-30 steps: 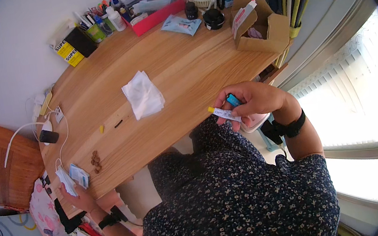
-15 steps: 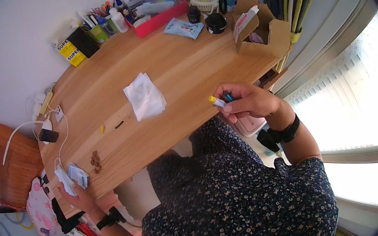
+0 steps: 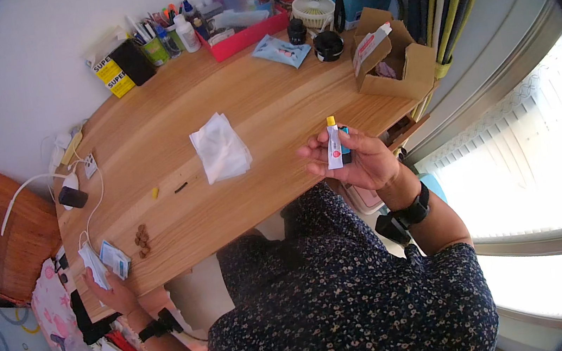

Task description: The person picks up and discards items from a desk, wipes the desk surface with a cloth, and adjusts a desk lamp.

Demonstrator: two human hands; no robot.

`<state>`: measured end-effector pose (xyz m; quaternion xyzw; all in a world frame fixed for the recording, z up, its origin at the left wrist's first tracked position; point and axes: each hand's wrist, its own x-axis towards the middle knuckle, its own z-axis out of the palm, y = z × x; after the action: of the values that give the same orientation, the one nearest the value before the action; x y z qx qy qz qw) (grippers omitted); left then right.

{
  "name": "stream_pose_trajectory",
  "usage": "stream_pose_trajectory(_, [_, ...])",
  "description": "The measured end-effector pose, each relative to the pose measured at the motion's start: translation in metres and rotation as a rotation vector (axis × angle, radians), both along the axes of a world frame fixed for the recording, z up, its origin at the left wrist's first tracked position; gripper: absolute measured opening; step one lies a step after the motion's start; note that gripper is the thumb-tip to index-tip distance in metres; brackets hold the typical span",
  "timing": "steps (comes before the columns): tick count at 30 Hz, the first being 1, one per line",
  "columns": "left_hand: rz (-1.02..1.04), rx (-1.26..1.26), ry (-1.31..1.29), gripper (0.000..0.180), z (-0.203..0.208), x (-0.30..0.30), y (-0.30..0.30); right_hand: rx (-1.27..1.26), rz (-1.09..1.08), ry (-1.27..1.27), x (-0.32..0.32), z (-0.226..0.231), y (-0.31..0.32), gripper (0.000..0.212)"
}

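My right hand [image 3: 369, 158] is raised over the table's front edge, palm up. It holds a small white tube [image 3: 334, 148] with a yellow cap, standing upright in the fingers. A slim dark and teal thing [image 3: 345, 140] sits beside the tube in the same hand; its kind is unclear. At the table's left end, my left hand [image 3: 116, 294] has its fingers on a pale face mask [image 3: 93, 261] with white ear loops. A blue and white packet [image 3: 115, 258] lies next to the mask. Several brown nut-like lumps [image 3: 142, 240] are close by.
White thin sheets [image 3: 222, 149] lie mid-table, left of them a yellow piece [image 3: 155, 193] and a black stick [image 3: 182, 186]. An open cardboard box [image 3: 407, 81] stands at the far right. A red tray [image 3: 249, 38] and a wipes pack [image 3: 281, 50] line the back; a cable adapter [image 3: 73, 196] sits left.
My right hand has turned palm up, bringing the tube from slanted to upright with its printed side in view. My left hand stays at the face mask. The view has shifted slightly.
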<state>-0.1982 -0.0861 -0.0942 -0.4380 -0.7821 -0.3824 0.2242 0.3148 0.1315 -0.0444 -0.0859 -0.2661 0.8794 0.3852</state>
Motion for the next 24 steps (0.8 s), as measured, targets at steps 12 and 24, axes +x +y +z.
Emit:
stream_pose_trajectory(12, [0.07, -0.055, -0.006, 0.046, 0.003, 0.002, 0.002, 0.023, 0.031, -0.207, 0.008, -0.006, 0.0, 0.04])
stream_pose_trajectory(24, [-0.01, 0.001, -0.019, 0.048, 0.006, 0.007, 0.001, 0.02, 0.123, -0.243, 0.009, -0.001, 0.004, 0.053])
